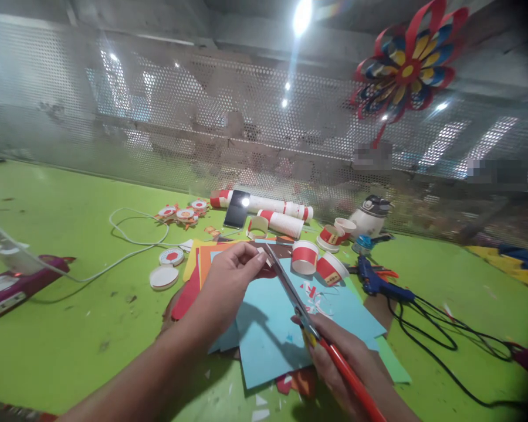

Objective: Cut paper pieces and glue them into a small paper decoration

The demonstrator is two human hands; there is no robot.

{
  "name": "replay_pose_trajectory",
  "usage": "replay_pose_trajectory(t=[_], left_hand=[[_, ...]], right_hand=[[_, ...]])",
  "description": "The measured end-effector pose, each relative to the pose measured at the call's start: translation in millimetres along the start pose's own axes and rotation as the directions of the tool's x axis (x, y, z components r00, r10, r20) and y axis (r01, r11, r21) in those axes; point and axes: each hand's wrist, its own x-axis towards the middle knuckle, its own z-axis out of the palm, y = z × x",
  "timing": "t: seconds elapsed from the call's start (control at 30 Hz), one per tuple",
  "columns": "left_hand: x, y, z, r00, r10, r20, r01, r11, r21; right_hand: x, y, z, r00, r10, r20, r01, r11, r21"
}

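My left hand [233, 278] pinches a small white piece of paper [265, 258] between thumb and fingers, over the stacked sheets. Scissors [286, 281] with long metal blades and red handles are gripped in my right hand [341, 357]. Their tips point up and away, close beside the small piece. I cannot tell whether the blades touch it. Below both hands lie light blue sheets of paper [268, 334], with white and red scraps [312, 293] on top. Two red and white paper cup pieces [305, 258] rest on the sheets just beyond the blades.
A blue glue gun [381, 284] with black cable lies right. Behind are stacked paper cups [284, 224], a phone [237, 210] and a penguin-shaped container [369, 217]. Left are round decorated discs [185, 215], a white lid [163, 277] and a purple power strip [24, 287].
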Motion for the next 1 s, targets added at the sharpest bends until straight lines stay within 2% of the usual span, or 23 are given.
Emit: replay_pose_trajectory(t=[0.4, 0.7, 1.0], left_hand=[[-0.4, 3.2, 1.1, 1.000, 0.007, 0.011, -0.007, 1.000, -0.019], [-2.5, 7.4, 4.2, 1.000, -0.018, -0.018, 0.018, 1.000, -0.006], [-2.8, 7.8, 4.1, 0.999, -0.032, -0.015, 0.032, 0.999, -0.008]], right_hand=[[-3.1, -5.9, 0.3, 0.999, 0.027, 0.029, -0.026, 1.000, -0.014], [-2.0, -4.8, -0.2, 0.997, -0.075, 0.028, 0.075, 0.997, 0.008], [-4.6, -6.4, 3.0, 1.000, -0.026, -0.017, 0.026, 1.000, -0.003]])
